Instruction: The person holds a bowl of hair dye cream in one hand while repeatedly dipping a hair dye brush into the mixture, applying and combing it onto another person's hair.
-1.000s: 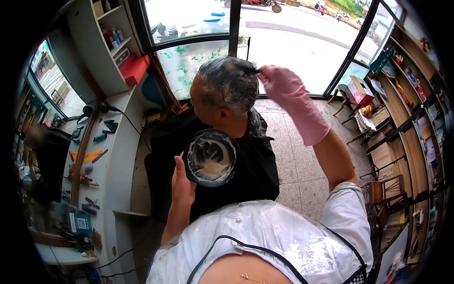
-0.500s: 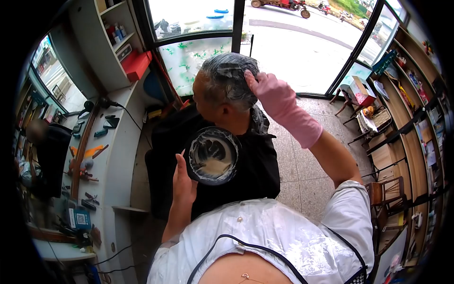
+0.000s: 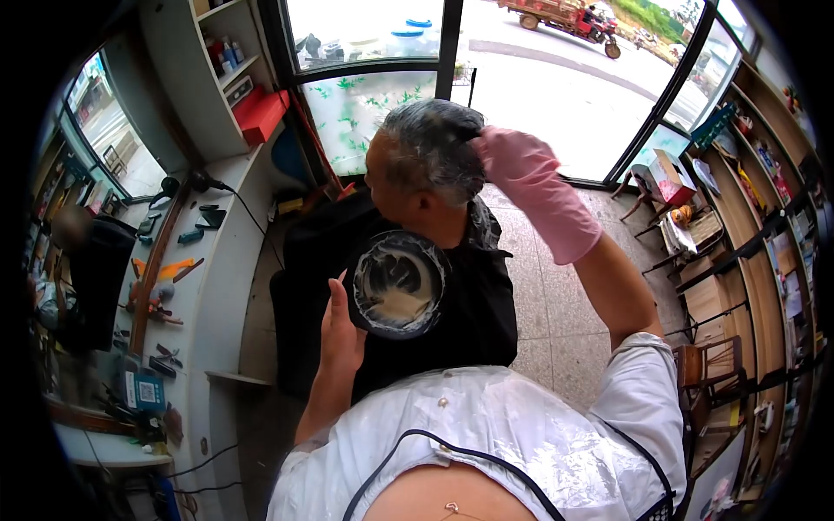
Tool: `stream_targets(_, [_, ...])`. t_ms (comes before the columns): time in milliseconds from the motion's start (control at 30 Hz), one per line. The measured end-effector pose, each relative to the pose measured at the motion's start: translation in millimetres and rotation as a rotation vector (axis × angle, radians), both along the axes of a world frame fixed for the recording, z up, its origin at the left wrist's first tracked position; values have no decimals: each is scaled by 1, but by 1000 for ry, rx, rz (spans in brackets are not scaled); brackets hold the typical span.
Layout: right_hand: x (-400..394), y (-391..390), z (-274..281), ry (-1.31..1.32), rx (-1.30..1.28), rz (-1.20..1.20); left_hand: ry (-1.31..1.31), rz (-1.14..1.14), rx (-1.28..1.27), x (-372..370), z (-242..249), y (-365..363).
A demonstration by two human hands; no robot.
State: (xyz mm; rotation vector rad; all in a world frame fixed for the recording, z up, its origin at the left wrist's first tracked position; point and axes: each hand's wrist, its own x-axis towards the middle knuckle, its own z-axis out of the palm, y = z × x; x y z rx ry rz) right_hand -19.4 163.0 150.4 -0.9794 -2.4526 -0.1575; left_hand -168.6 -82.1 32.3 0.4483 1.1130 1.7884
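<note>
A seated person in a black cape (image 3: 469, 304) faces left, the grey hair (image 3: 426, 143) wet and streaked with cream. My right hand (image 3: 524, 174), in a pink glove, is at the back of that hair with its fingers curled; whatever they grip is hidden. Bare and with its thumb raised, my left hand (image 3: 341, 326) holds a black bowl (image 3: 359, 282) from its left side. Pale cream (image 3: 401, 300) coats the inside of the bowl, which is below the person's head.
On the left a counter (image 3: 217, 269) below a mirror carries combs, clips and a blue QR card (image 3: 144, 392). Shelves (image 3: 747, 286) and chairs (image 3: 708, 362) line the right. A glass front (image 3: 373, 113) and open doorway lie ahead, with a red cargo tricycle (image 3: 565, 17) outside.
My gloved right hand has shifted slightly right and down along the back of the hair. The view has moved a little, and the tricycle outside has travelled right.
</note>
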Motion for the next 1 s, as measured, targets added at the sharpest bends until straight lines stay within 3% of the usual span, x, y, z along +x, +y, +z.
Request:
stream_targets(133, [11, -6, 27, 3, -80, -63, 0, 23, 0, 7, 2, 1])
stream_targets(200, [-15, -20, 20, -53, -279, -91, 6, 21, -4, 5, 0, 0])
stream_targets(267, [-23, -35, 19, -183, -140, -60, 1, -5, 35, 3, -1, 0])
stream_targets(400, [-3, -1, 33, -96, -84, -148, -11, 45, 21, 7, 1, 3])
stream_targets(533, [-22, -25, 29, -61, -100, 13, 10, 3, 14, 4, -1, 2])
stream_targets(600, [-36, -24, 25, -253, -94, -5, 10, -12, 24, 1, -2, 2])
stream_targets(700, [-26, 13, 29, -161, -253, -171, -8, 20, -20, 2, -2, 1])
stream_targets(733, [-18, 40, 26, -56, -175, -156, 3, 8, 11, 2, -3, 1])
stream_targets(800, [-4, 34, 52, -206, -111, -237, 14, 0, 48, 5, -5, 2])
stream_targets(833, [-3, 31, 47, -144, -147, -238, -3, 25, 25, 5, -7, 2])
stream_targets(867, [-4, 12, 47, -74, -298, -196, -21, 50, 0, 5, -8, 2])
stream_targets(933, [-9, -6, 33, -150, -263, -50, -23, 31, 9, 4, -9, 1])
stream_targets(967, [-5, 12, 8, -139, 32, 80, -23, 12, 16, 3, -10, 1])
stream_targets(1000, [2, 18, 9, -136, 26, 78, -21, 10, 10, 2, -8, 0])
